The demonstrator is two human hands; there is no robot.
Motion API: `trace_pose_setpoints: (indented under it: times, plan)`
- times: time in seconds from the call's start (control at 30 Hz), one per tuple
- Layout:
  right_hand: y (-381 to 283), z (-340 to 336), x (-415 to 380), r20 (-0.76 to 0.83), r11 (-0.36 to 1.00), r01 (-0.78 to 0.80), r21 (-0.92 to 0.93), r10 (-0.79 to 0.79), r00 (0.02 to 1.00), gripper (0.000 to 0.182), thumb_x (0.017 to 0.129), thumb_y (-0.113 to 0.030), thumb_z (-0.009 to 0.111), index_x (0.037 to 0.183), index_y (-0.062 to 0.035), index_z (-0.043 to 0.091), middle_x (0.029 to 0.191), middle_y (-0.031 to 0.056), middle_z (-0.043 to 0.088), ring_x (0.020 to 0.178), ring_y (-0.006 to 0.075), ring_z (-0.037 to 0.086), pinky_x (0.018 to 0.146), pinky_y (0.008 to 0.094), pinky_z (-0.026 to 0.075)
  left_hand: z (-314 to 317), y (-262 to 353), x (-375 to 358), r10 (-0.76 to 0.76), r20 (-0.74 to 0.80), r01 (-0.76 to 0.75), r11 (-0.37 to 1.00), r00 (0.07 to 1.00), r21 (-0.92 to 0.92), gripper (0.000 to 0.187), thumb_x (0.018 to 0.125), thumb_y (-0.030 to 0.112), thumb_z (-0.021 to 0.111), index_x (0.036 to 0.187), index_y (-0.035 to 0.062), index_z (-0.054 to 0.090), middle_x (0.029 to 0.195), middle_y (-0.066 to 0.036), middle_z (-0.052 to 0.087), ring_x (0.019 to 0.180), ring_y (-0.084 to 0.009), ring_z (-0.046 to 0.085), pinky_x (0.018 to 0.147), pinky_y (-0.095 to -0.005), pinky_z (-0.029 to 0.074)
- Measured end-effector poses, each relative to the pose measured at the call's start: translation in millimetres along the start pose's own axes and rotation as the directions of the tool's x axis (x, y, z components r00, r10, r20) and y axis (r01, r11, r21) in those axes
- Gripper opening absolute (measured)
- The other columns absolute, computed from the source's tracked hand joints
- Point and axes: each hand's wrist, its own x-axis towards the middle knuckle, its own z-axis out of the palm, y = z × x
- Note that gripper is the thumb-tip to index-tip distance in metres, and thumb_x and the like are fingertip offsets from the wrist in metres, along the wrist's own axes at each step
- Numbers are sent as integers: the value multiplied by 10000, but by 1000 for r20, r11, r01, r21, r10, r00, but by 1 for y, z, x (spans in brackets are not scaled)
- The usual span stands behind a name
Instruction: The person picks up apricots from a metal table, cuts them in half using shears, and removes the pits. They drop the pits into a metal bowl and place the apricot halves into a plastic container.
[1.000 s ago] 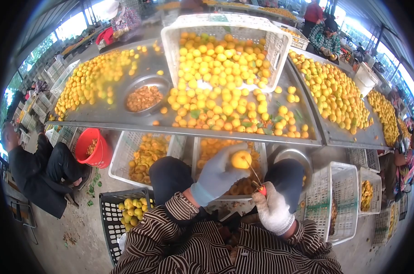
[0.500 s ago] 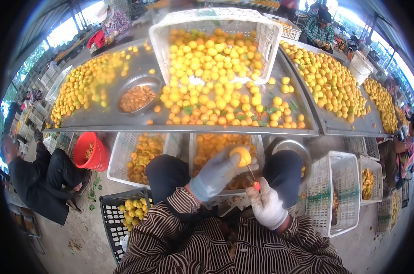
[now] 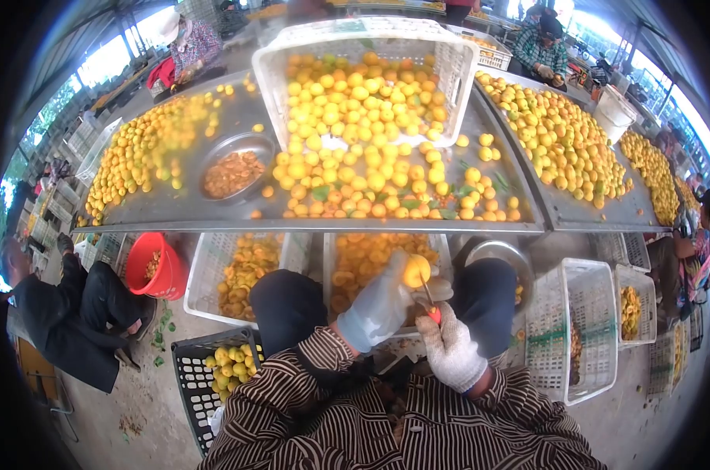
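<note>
My left hand [image 3: 377, 307], in a pale grey glove, holds a yellow-orange fruit [image 3: 415, 271] between my knees. My right hand [image 3: 454, 349], in a white knitted glove, grips a knife by its red handle [image 3: 434, 314]. The thin blade points up and touches the front of the fruit. Below and behind my hands stands a white crate [image 3: 330, 270] with orange fruit pieces [image 3: 359, 258] in it.
A metal table [image 3: 449, 225] ahead bears a tipped white crate [image 3: 471, 86], loose fruit and a metal bowl [image 3: 270, 168]. A red bucket [image 3: 171, 270], a black crate [image 3: 189, 384] and white crates [image 3: 590, 337] flank me. A seated person [image 3: 69, 321] is at left.
The fruit and both hands have shifted slightly; the fruit is a little lower and further right. The knife blade stands more upright against it.
</note>
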Motion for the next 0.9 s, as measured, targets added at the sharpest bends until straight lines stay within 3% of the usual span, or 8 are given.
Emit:
trace_pose_setpoints:
  times: [0.2,0.3,0.4,0.43,0.57,0.7,0.77,0.9]
  plan:
    - [-8,-10,6,68,996,-41,83,35,997,291,980,-285,569,1038,-3,530,705,124,570,616,238,567,607,338,473,-4,0,4,105,35,-101,989,994,-105,618,1016,500,396,1314,-39,451,1219,-205,587,1164,-336,574,1026,-466,440]
    - [14,-15,3,131,987,-56,147,37,991,264,979,-271,571,987,-12,520,662,63,498,594,145,462,576,297,431,-13,27,-2,297,-85,-267,928,951,261,406,947,96,605,1313,21,447,1193,-164,587,1135,-267,599,991,-406,494]
    - [-1,-24,2,57,977,-2,212,-11,998,234,983,-254,555,975,-23,518,673,18,492,611,96,445,563,275,413,-11,55,-10,400,-64,-255,691,914,676,442,890,18,662,1285,27,465,1153,-133,582,1100,-221,610,966,-350,513]
    - [-15,-30,3,107,927,-146,346,116,988,218,986,-251,541,963,-34,525,677,-17,485,628,53,432,547,243,387,-14,60,-11,357,-50,-220,672,933,707,514,847,-22,698,1302,27,463,1151,-89,565,1088,-169,590,957,-290,505]
    - [-17,-40,9,168,936,-113,334,59,984,327,991,-362,533,995,-35,547,679,-37,493,611,32,440,529,214,359,-7,70,-20,365,142,-320,489,920,812,573,840,-17,703,1353,24,450,1197,-35,540,1062,-108,546,945,-263,480]
    - [-18,-34,9,189,913,-82,399,5,982,447,985,-462,510,1024,-20,568,670,-30,498,584,44,448,526,214,356,-7,69,-28,288,103,-285,713,952,641,604,848,21,710,1383,23,429,1235,-66,546,1058,-142,569,963,-307,475]
    - [-19,-29,8,175,898,-91,430,16,984,475,984,-481,499,1028,-15,573,669,-26,504,580,48,453,526,214,357,-18,64,-25,164,262,-226,947,951,229,656,863,66,709,1428,23,378,1306,-111,538,1102,-192,586,989,-334,470]
    - [-15,-19,1,189,907,-54,418,-29,982,455,995,-452,484,1013,-8,580,704,-6,534,589,61,469,535,228,377,-7,52,-31,135,209,-176,966,968,191,692,875,104,702,1457,24,335,1352,-142,523,1140,-235,594,1017,-355,462]
